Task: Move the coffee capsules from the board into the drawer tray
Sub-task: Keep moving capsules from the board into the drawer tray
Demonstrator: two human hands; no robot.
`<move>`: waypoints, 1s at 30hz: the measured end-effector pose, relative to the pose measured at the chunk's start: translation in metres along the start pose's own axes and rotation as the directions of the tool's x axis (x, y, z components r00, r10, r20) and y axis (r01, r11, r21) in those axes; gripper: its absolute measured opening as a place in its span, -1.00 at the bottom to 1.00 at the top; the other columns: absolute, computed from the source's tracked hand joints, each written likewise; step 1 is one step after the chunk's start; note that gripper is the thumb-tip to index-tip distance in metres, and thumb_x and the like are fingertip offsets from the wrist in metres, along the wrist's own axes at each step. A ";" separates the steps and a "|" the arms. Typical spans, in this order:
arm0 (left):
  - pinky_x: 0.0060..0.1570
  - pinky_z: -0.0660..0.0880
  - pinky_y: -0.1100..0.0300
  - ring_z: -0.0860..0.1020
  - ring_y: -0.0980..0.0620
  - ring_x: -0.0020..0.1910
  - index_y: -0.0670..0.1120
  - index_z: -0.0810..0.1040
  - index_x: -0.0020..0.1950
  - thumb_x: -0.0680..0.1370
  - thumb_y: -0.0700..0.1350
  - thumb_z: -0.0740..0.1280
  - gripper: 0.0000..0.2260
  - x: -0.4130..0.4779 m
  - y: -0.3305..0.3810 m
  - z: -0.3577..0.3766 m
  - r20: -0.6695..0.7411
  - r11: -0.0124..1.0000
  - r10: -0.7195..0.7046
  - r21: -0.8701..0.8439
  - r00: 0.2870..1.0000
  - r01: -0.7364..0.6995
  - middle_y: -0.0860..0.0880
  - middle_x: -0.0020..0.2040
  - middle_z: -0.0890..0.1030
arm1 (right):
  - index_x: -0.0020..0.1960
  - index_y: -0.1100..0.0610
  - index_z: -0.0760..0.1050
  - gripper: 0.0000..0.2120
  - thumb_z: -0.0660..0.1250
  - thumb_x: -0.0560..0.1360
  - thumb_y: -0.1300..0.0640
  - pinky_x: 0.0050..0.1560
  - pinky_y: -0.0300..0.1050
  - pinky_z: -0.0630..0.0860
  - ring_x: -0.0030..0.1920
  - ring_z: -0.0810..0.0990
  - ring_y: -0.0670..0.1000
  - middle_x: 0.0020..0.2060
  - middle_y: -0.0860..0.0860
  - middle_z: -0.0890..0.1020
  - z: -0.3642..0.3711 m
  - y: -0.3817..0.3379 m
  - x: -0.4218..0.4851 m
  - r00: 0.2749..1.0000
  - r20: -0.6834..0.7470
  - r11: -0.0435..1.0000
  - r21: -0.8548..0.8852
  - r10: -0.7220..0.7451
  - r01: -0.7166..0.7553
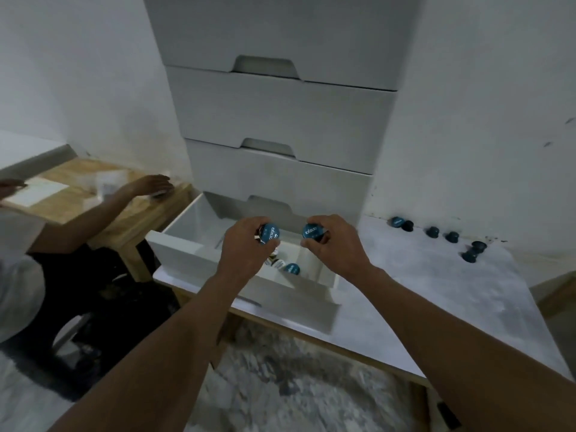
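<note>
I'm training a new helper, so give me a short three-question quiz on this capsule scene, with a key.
1. True or false: the left hand holds nothing.
2. Where do the loose capsules on the board lie? A) at its front edge; B) near the wall, right of the drawer; C) on the floor.
3. Fill in: the right hand grips one blue ____ over the drawer.
Key: 1 false; 2 B; 3 capsule.
</note>
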State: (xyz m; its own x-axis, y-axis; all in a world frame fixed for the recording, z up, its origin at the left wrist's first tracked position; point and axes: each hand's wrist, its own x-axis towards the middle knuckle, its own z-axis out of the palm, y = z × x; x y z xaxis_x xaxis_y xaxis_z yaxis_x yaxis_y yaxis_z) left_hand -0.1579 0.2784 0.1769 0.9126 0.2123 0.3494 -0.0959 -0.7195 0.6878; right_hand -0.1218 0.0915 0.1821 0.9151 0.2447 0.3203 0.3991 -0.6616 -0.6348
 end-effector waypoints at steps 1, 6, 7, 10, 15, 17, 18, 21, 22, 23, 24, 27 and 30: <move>0.02 0.42 0.25 0.54 0.04 -0.01 -0.09 0.57 0.16 0.40 -0.09 0.49 -0.65 0.007 -0.012 -0.008 0.014 1.000 -0.009 0.009 1.000 0.009 -0.05 0.05 0.62 | 0.19 0.11 0.53 -0.59 0.49 0.38 0.07 0.14 -0.10 0.45 0.06 0.54 0.04 0.07 0.08 0.58 0.013 -0.007 0.006 1.000 0.002 1.000 0.001 0.004 -0.004; 0.10 0.50 0.06 0.55 -0.01 0.00 -0.12 0.57 0.14 0.41 -0.12 0.48 -0.68 0.044 -0.061 -0.038 0.126 1.000 0.001 0.012 0.992 -0.003 -0.08 0.05 0.62 | 0.20 0.13 0.51 -0.57 0.50 0.37 0.12 0.07 -0.08 0.52 -0.03 0.53 -0.03 0.08 0.06 0.60 0.066 -0.026 0.031 0.998 -0.015 0.998 0.017 0.067 -0.067; 0.10 0.50 0.05 0.55 -0.01 0.00 -0.12 0.58 0.13 0.41 -0.13 0.48 -0.69 0.050 -0.069 -0.041 0.154 1.000 0.018 0.006 0.988 -0.019 -0.08 0.04 0.62 | 0.18 0.13 0.52 -0.59 0.51 0.36 0.14 0.07 -0.07 0.54 -0.02 0.55 -0.01 0.07 0.07 0.60 0.074 -0.028 0.034 0.997 -0.020 0.997 0.013 0.077 -0.077; 0.09 0.51 0.04 0.55 -0.02 -0.01 -0.13 0.58 0.11 0.39 -0.19 0.49 -0.69 0.068 -0.090 -0.044 0.236 0.997 0.083 -0.015 0.968 -0.082 -0.09 0.03 0.62 | 0.17 0.14 0.53 -0.60 0.50 0.36 0.19 0.10 0.02 0.56 0.02 0.57 0.05 0.06 0.10 0.57 0.094 -0.031 0.039 0.991 -0.029 0.992 -0.006 0.128 -0.128; 0.08 0.53 0.02 0.56 -0.02 -0.02 -0.12 0.57 0.13 0.37 -0.19 0.49 -0.66 0.088 -0.113 -0.026 0.347 0.991 0.130 -0.049 0.929 -0.121 -0.09 0.03 0.61 | 0.25 0.14 0.52 -0.55 0.49 0.38 0.20 0.13 -0.04 0.56 -0.01 0.57 0.07 0.05 0.11 0.49 0.111 -0.025 0.039 0.968 -0.018 0.964 -0.083 0.250 -0.251; 0.09 0.51 0.11 0.56 -0.01 -0.02 -0.10 0.58 0.12 0.37 -0.17 0.50 -0.66 0.094 -0.117 -0.013 0.382 0.987 0.159 -0.064 0.911 -0.145 -0.07 0.03 0.61 | 0.25 0.15 0.52 -0.55 0.49 0.37 0.22 0.11 -0.04 0.56 -0.04 0.56 0.08 0.02 0.10 0.47 0.112 -0.019 0.040 0.962 -0.019 0.955 -0.109 0.274 -0.274; 0.07 0.47 0.18 0.55 0.00 -0.01 -0.09 0.58 0.13 0.37 -0.15 0.49 -0.66 0.096 -0.118 -0.006 0.403 0.984 0.176 -0.060 0.898 -0.166 -0.06 0.04 0.61 | 0.25 0.15 0.52 -0.55 0.48 0.38 0.22 0.11 -0.04 0.56 -0.04 0.56 0.08 0.02 0.10 0.47 0.111 -0.015 0.041 0.958 -0.020 0.950 -0.121 0.287 -0.288; 0.00 0.36 0.31 0.54 0.03 0.00 -0.06 0.57 0.13 0.38 -0.12 0.49 -0.66 0.104 -0.118 0.012 0.445 0.978 0.196 -0.027 0.874 -0.205 -0.01 0.03 0.58 | 0.26 0.13 0.52 -0.54 0.48 0.38 0.21 0.10 -0.10 0.55 -0.04 0.56 0.04 0.04 0.08 0.49 0.110 -0.001 0.048 0.947 -0.012 0.935 -0.156 0.321 -0.319; 0.02 0.41 0.26 0.54 0.02 0.00 -0.06 0.57 0.13 0.37 -0.13 0.49 -0.66 0.107 -0.118 0.018 0.457 0.980 0.190 -0.037 0.869 -0.195 -0.03 0.04 0.58 | 0.27 0.13 0.51 -0.54 0.48 0.38 0.20 0.10 -0.12 0.54 -0.04 0.55 0.03 0.05 0.07 0.50 0.110 0.003 0.051 0.945 -0.005 0.932 -0.164 0.328 -0.325; 0.04 0.47 0.19 0.55 0.01 -0.01 -0.08 0.57 0.13 0.37 -0.15 0.50 -0.65 0.110 -0.119 0.025 0.474 0.983 0.180 -0.047 0.862 -0.180 -0.06 0.04 0.58 | 0.27 0.13 0.51 -0.54 0.48 0.38 0.20 0.10 -0.13 0.54 -0.03 0.55 0.02 0.05 0.06 0.50 0.111 0.008 0.055 0.943 0.004 0.930 -0.170 0.333 -0.327; 0.06 0.50 0.13 0.55 0.00 -0.02 -0.09 0.57 0.14 0.36 -0.16 0.50 -0.63 0.113 -0.119 0.031 0.492 0.984 0.172 -0.051 0.853 -0.169 -0.07 0.05 0.58 | 0.27 0.13 0.51 -0.53 0.48 0.38 0.20 0.11 -0.11 0.54 -0.03 0.54 0.01 0.05 0.05 0.50 0.112 0.013 0.057 0.943 0.014 0.929 -0.177 0.332 -0.324; 0.02 0.53 0.12 0.53 0.03 -0.04 -0.09 0.56 0.15 0.34 -0.15 0.52 -0.61 0.122 -0.121 0.049 0.541 0.979 0.192 -0.054 0.819 -0.194 -0.07 0.05 0.58 | 0.27 0.14 0.51 -0.54 0.47 0.38 0.20 0.13 -0.07 0.54 -0.02 0.51 0.00 0.00 0.01 0.45 0.116 0.029 0.065 0.939 0.049 0.927 -0.185 0.340 -0.326; -0.03 0.42 0.25 0.49 0.08 -0.05 -0.08 0.55 0.18 0.35 -0.13 0.50 -0.58 0.132 -0.123 0.066 0.581 0.968 0.222 -0.034 0.783 -0.249 -0.03 0.06 0.58 | 0.27 0.15 0.51 -0.54 0.46 0.38 0.22 0.15 -0.10 0.51 0.00 0.49 0.02 -0.01 0.01 0.41 0.120 0.044 0.073 0.932 0.068 0.924 -0.177 0.355 -0.339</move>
State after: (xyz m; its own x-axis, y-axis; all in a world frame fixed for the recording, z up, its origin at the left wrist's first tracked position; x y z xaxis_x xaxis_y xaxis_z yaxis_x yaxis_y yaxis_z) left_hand 0.0009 0.3521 0.0965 0.9244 -0.3771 0.0569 -0.3335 -0.7269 0.6003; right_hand -0.0308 0.1654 0.0933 0.9988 0.0417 0.0257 0.0489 -0.8195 -0.5710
